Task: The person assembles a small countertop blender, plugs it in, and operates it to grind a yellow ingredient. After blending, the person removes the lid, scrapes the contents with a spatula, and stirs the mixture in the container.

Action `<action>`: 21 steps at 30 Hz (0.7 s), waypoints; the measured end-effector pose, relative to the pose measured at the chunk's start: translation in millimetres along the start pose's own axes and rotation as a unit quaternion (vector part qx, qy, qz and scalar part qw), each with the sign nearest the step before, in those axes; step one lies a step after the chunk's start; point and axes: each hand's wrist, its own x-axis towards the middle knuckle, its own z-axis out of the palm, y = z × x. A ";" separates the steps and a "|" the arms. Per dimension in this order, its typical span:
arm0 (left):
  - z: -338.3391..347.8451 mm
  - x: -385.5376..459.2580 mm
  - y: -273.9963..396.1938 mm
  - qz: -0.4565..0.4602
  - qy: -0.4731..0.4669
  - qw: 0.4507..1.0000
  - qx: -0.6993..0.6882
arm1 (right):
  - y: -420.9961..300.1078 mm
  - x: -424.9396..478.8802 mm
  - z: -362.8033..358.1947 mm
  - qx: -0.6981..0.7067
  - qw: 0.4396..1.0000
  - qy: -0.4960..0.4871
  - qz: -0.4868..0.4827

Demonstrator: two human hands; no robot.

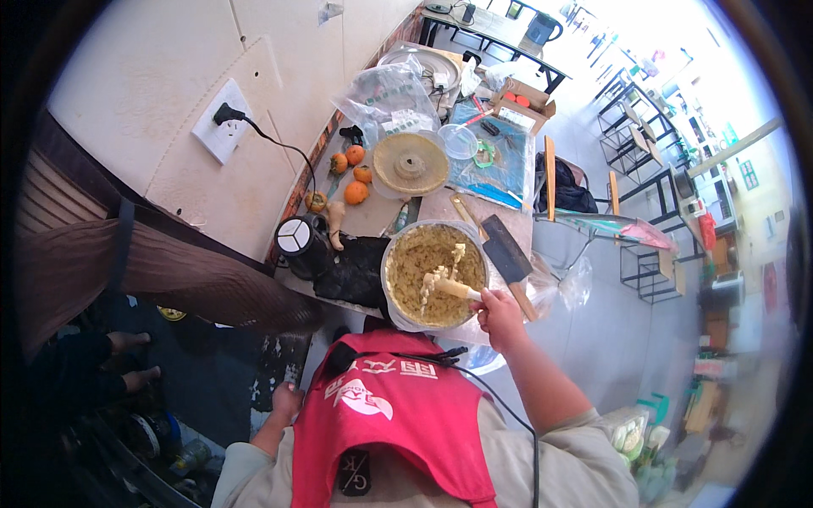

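My right hand point(502, 319) grips the white handle of a spatula point(455, 289) above a round, pale tub point(385, 273). Clumps of a pale mixture cling to the spatula's blade. Coarse yellow-brown mash point(406, 257) lines the tub, which stands at the table's near edge, in front of my red apron point(406, 394). Just right of the tub lies a cleaver point(506, 249) with a dark blade and a wooden handle. My left hand point(287, 403) hangs low beside my left hip, away from the table; its fingers are partly hidden.
Left of the tub are a black appliance point(298, 244), black cloth point(349, 273) and a ginger root point(335, 222). Several persimmons point(357, 192) sit near a round, food-coated lid point(410, 163). A power cord point(279, 143) runs from the wall socket. Behind stand a cardboard box point(527, 105) and a chair point(562, 184).
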 end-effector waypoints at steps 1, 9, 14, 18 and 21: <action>1.5 0.4 -0.1 0.000 0.003 1.000 0.001 | 0.5 -0.1 -2.5 -0.042 0.999 0.009 -0.007; -14.4 -7.2 20.7 -0.024 -0.020 0.999 -0.004 | -8.9 -12.8 -11.1 -0.566 0.778 0.057 -0.266; -12.6 -5.1 18.8 -0.017 -0.021 1.000 -0.009 | -19.4 -15.4 -10.1 -0.660 0.721 0.007 -0.214; -19.9 -11.2 31.7 -0.016 -0.024 1.000 -0.008 | -10.1 -3.5 -25.4 -0.639 0.716 -0.028 -0.280; -19.8 -13.6 33.0 -0.016 -0.025 1.000 -0.007 | -3.9 -3.2 -28.8 -0.594 0.737 -0.024 -0.321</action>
